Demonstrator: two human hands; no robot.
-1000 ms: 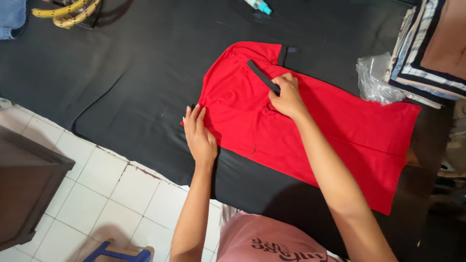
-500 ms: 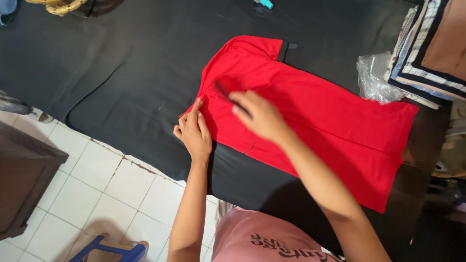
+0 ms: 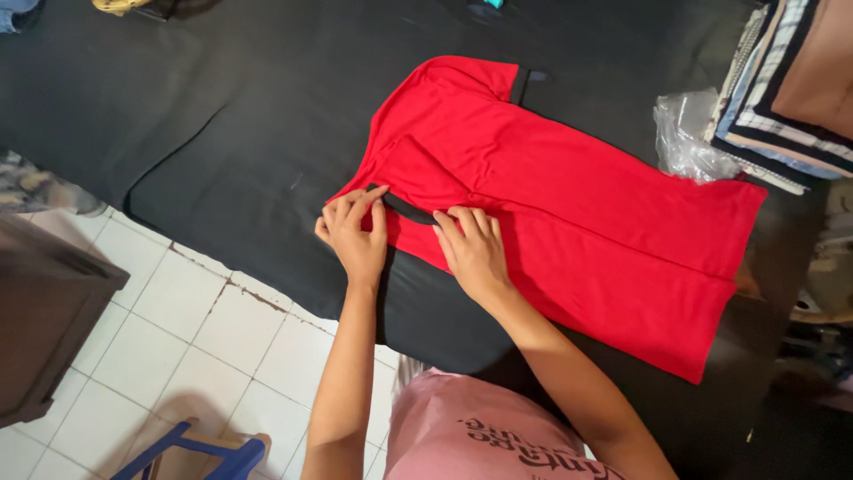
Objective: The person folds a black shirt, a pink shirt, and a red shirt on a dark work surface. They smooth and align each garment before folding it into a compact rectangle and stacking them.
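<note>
A red shirt (image 3: 577, 213) with black trim lies flat on a black cloth-covered table (image 3: 222, 116). A black-edged sleeve (image 3: 404, 206) is folded over at the shirt's near left corner. My left hand (image 3: 354, 233) pinches that black cuff at its left end. My right hand (image 3: 471, 249) presses flat on the red fabric just right of the cuff, fingers spread. A second black cuff (image 3: 518, 86) shows at the shirt's far edge.
A stack of folded clothes (image 3: 791, 80) sits at the far right with a crumpled clear plastic bag (image 3: 689, 133) beside it. White tiled floor (image 3: 178, 356), a dark cabinet (image 3: 44, 329) and a blue stool (image 3: 191, 449) lie to the left.
My right hand left the upper sleeve and came down to the near edge. The near sleeve is now folded over with its black cuff showing, and my left hand has taken hold of it.
</note>
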